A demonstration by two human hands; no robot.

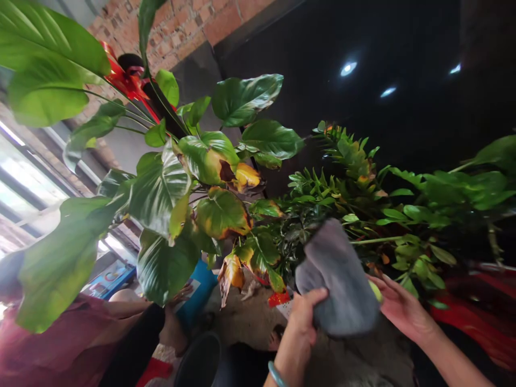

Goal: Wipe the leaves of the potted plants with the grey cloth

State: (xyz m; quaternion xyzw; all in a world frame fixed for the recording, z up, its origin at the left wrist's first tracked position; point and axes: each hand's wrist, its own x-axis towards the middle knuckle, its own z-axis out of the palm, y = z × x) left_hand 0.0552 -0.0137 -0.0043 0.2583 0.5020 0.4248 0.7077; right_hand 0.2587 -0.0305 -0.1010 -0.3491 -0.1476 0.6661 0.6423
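Observation:
My left hand (301,321) grips the lower edge of a grey cloth (336,279), thumb pressed over it. My right hand (399,303) reaches in from the right, fingers behind the cloth's right side, where a bit of a green leaf (375,291) shows between hand and cloth. A teal bangle (276,374) circles my left wrist. The cloth stands up against the leafy plant (346,193) with narrow green leaflets right behind it.
A big-leaved plant (161,188) with yellowing, browning leaves (223,212) and a red ribbon (124,80) fills the left. A person in dark red (72,338) sits at lower left. A dark pot (199,363) stands below. Brick wall (189,24) and dark ceiling above.

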